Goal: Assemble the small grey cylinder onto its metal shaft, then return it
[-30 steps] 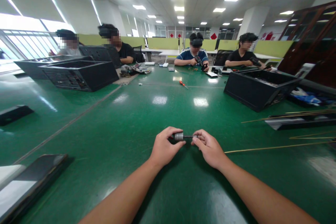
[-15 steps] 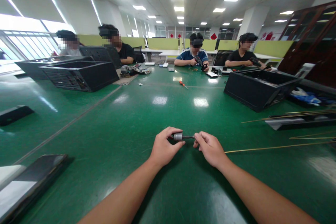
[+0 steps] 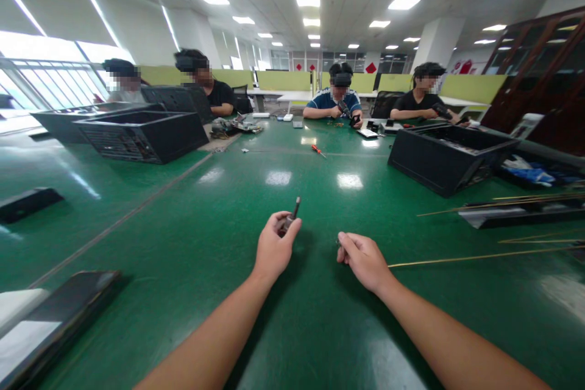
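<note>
My left hand is closed around a small grey metal tool whose thin dark shaft sticks up and to the right out of the fist. My right hand hovers a short way to the right, fingers curled in a pinch; what sits between the fingertips, if anything, is too small to make out. Both hands are just above the green table, near its front middle.
Open black computer cases stand at the left and right. Thin yellow rods lie at the right. A dark flat panel lies at the lower left. A red screwdriver lies mid-table. Several people sit working at the far end.
My hands have come apart. The left hand lifted the tool and tipped its shaft upward; the right hand let go of the shaft and stayed low.
</note>
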A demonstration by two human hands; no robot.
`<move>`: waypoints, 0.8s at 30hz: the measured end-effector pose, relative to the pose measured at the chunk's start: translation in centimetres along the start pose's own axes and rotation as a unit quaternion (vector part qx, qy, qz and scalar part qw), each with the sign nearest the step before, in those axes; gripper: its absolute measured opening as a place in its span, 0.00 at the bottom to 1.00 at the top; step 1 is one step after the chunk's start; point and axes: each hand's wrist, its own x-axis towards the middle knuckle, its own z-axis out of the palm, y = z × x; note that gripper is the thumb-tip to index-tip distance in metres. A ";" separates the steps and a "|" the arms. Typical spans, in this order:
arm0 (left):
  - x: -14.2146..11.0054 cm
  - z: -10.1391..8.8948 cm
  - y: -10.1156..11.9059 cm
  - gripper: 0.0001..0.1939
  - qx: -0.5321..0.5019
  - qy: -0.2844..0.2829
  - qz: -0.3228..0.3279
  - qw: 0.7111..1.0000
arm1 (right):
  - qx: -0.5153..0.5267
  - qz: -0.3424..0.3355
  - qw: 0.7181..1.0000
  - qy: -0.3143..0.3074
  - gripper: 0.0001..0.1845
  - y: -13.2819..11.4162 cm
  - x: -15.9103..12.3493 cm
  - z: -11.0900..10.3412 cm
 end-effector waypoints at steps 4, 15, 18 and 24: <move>0.8 -0.5 -0.8 0.25 -0.055 -0.001 -0.041 0.998 | -0.004 -0.014 1.000 -0.006 0.30 0.1 0.0 0.1; -3.4 -13.3 0.1 0.28 0.189 -0.011 -0.041 0.981 | 0.002 -0.033 0.999 -0.021 0.26 -0.3 0.0 0.3; -5.8 -17.9 -1.1 0.34 0.213 0.032 -0.065 0.974 | 0.016 -0.035 0.999 -0.020 0.24 -0.4 0.0 0.3; -9.6 -21.6 -1.6 0.36 0.247 0.090 -0.063 0.963 | 0.048 -0.029 0.998 -0.026 0.19 -0.4 0.0 0.4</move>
